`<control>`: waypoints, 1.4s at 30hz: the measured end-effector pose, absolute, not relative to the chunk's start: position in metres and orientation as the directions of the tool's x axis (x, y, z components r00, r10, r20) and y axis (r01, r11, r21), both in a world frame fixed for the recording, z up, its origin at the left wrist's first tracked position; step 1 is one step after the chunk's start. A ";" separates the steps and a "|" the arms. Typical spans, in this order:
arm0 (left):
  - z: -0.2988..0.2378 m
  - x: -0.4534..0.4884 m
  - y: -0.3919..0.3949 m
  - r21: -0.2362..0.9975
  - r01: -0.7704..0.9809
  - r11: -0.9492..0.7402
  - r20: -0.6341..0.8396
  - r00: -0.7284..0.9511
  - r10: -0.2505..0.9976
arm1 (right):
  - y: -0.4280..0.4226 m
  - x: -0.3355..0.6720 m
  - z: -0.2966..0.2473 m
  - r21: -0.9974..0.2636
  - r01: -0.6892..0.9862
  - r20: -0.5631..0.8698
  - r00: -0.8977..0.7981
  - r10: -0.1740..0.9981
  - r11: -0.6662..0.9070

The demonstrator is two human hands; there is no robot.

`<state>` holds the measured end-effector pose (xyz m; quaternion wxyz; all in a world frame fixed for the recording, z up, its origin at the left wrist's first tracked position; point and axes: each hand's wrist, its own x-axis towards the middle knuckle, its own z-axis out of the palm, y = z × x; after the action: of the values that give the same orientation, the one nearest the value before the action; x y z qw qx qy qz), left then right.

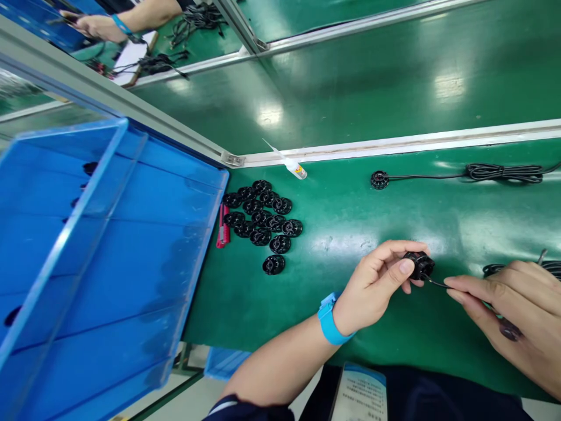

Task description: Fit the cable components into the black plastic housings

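My left hand, with a blue band around the wrist, is closed on a small round black plastic part. It holds the part above the green bench, between thumb and fingers. A thin black cable runs from the part's lower side to the fingertips of my right hand. Thumb and forefinger of that hand pinch the cable. A small dark piece shows under the right palm; its kind cannot be made out. A coiled black cable lies partly hidden behind the right hand.
Several similar black parts are grouped left of centre, beside a red cutter knife. A white bottle with a thin nozzle lies near the rail. Behind is a wheel-like part on a bundled cable. A blue bin stands left; another person's hand shows beyond.
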<state>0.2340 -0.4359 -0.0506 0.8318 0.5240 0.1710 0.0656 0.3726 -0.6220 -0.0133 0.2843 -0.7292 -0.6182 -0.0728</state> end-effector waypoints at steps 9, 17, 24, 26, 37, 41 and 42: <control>-0.049 0.235 -0.435 0.859 0.115 0.499 -0.241 0.951 0.194 | -0.622 0.374 -0.010 -0.327 0.941 0.477 0.245 0.844 -0.088; -0.048 0.233 -0.435 0.848 0.185 0.496 -0.298 0.942 0.158 | -0.621 0.373 -0.012 -0.260 0.960 0.500 0.224 0.836 -0.102; -0.049 0.234 -0.437 0.848 0.180 0.499 -0.294 0.943 0.159 | -0.621 0.370 -0.009 -0.211 0.972 0.516 0.202 0.833 -0.105; -0.049 0.234 -0.438 0.858 0.171 0.485 -0.283 0.944 0.168 | -0.620 0.369 -0.008 -0.187 0.977 0.522 0.189 0.832 -0.104; -0.052 0.232 -0.442 0.898 0.131 0.419 -0.243 0.944 0.225 | -0.617 0.365 -0.010 -0.101 0.992 0.549 0.119 0.828 -0.076; -0.052 0.235 -0.440 0.877 0.146 0.457 -0.262 0.944 0.202 | -0.618 0.363 -0.014 -0.121 0.991 0.554 0.120 0.824 -0.063; -0.052 0.235 -0.440 0.870 0.151 0.469 -0.270 0.943 0.196 | -0.619 0.363 -0.015 -0.126 0.990 0.555 0.122 0.823 -0.062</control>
<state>0.2354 -0.4400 -0.0516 0.8401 0.5153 0.1687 0.0134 0.3630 -0.6191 -0.0149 0.2441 -0.7083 -0.6398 -0.1716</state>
